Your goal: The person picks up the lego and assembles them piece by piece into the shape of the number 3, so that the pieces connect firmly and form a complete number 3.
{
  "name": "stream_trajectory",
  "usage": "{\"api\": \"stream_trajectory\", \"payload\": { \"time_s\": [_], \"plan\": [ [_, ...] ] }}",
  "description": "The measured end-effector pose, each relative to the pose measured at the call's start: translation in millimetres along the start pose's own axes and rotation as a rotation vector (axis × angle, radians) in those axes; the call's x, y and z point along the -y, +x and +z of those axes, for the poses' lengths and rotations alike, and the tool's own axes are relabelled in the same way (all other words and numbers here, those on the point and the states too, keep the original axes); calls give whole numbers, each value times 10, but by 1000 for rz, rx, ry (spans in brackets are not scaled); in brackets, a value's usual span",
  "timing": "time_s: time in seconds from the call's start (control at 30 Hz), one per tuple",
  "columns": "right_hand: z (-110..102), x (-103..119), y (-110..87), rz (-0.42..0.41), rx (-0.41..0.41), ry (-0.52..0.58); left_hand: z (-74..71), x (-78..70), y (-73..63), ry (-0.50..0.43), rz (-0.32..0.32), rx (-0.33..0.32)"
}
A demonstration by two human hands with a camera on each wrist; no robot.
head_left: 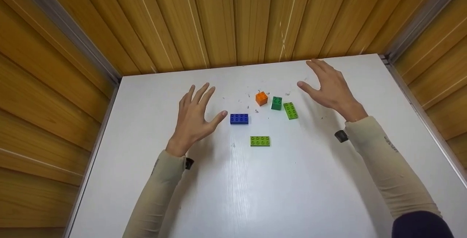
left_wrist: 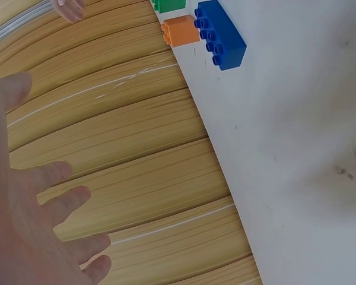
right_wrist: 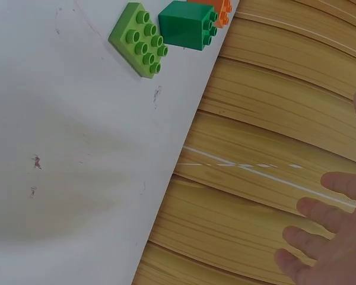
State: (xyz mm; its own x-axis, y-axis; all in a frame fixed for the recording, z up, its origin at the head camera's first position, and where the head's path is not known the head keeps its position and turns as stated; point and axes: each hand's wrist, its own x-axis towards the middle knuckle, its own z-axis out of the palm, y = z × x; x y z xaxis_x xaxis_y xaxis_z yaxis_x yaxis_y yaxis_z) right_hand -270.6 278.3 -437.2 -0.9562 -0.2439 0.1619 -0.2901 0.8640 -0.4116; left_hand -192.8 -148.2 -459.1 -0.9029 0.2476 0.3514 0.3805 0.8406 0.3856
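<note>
My left hand hovers over the left half of the table with fingers spread and nothing in them. Its thumb tip is beside the blue building brick. On the right, my right hand is raised, fingers extended and holding nothing. Nearest to it lies a light green flat brick, set at a slant. Left of that stand a dark green brick and an orange brick. A second light green flat brick lies closer to me, studs up.
All the bricks are on a white table. Wooden slatted walls rise behind it and at both sides, with metal posts at the corners. Small dark scuff marks dot the tabletop around the bricks.
</note>
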Motion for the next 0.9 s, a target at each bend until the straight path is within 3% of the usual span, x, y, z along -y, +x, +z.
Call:
{"api": "stream_trajectory", "payload": {
  "time_s": [0.4,0.7,0.9],
  "plan": [
    [104,58,30,-17,25,54,213,-132,-132,-29,28,70],
    [305,53,9,3,51,104,389,-195,-253,-56,78,110],
    [440,73,-16,27,94,148,501,-244,-339,-75,77,153]
  ]
}}
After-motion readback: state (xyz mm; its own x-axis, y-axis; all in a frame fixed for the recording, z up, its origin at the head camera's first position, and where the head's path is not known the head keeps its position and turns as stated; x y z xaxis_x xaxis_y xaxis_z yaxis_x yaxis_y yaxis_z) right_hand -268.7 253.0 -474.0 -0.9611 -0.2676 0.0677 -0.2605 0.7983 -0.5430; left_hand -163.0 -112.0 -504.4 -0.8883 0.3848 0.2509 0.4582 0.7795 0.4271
